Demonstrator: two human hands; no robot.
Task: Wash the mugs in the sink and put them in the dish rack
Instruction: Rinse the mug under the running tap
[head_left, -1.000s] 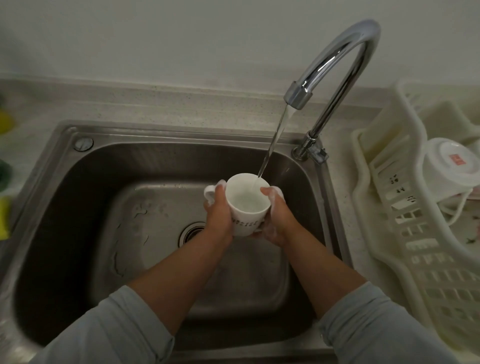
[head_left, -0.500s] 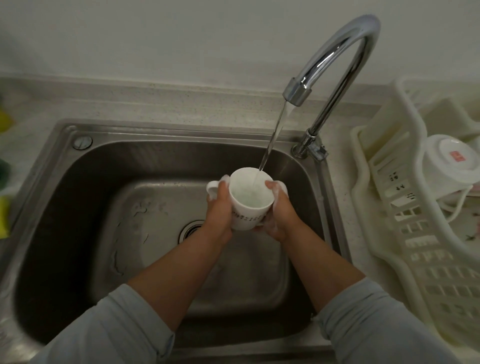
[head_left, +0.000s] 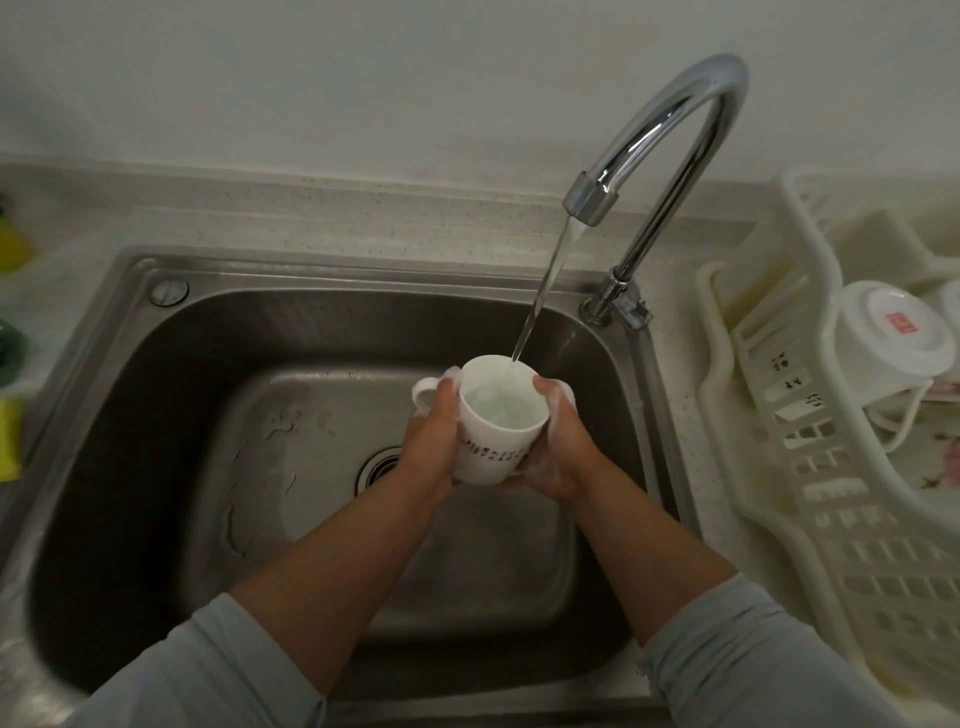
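A white mug (head_left: 493, 447) with dark lettering is held upright over the steel sink (head_left: 156, 395), its handle pointing left. My left hand (head_left: 431, 441) grips its left side by the handle, and my right hand (head_left: 558, 452), soapy, grips its right side. Water from the chrome tap (head_left: 670, 140) streams into the mug, which is partly filled. In the cream dish rack (head_left: 810, 467) on the right, another white mug (head_left: 883, 338) lies upside down.
The sink drain (head_left: 376, 470) lies just left of my hands. Yellow and green items (head_left: 10, 249) sit on the counter at the far left edge. The wall rises behind the tap.
The mug and both hands have stayed under the stream with only a slight shift. Water keeps running into the mug.
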